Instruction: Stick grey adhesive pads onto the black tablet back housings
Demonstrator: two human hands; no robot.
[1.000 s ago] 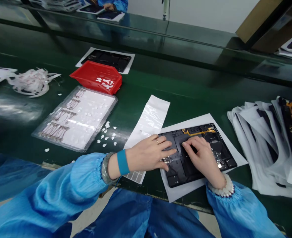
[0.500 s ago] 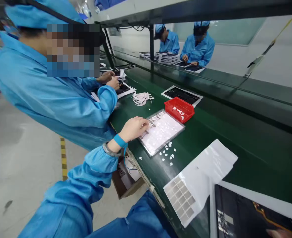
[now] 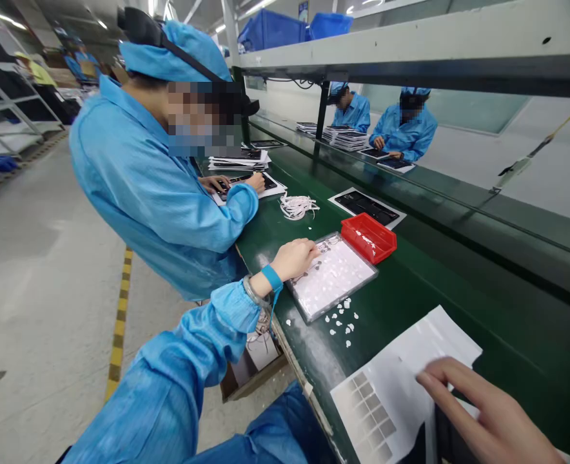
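Tray (image 3: 316, 303) lies partly beneath the left hand (image 3: 294, 259) (fingers bent; any grip, I cannot tell).

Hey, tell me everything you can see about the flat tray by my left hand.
The tray is a shallow rectangle with a clear, plastic-looking rim and a white surface scattered with pale pieces. Small dark parts with thin wires lie along its left side. It rests flat on the green table, at an angle near the edge. The red bin stands beside its far side. Your left hand is over its left side; whether the fingertips grip anything is unclear.
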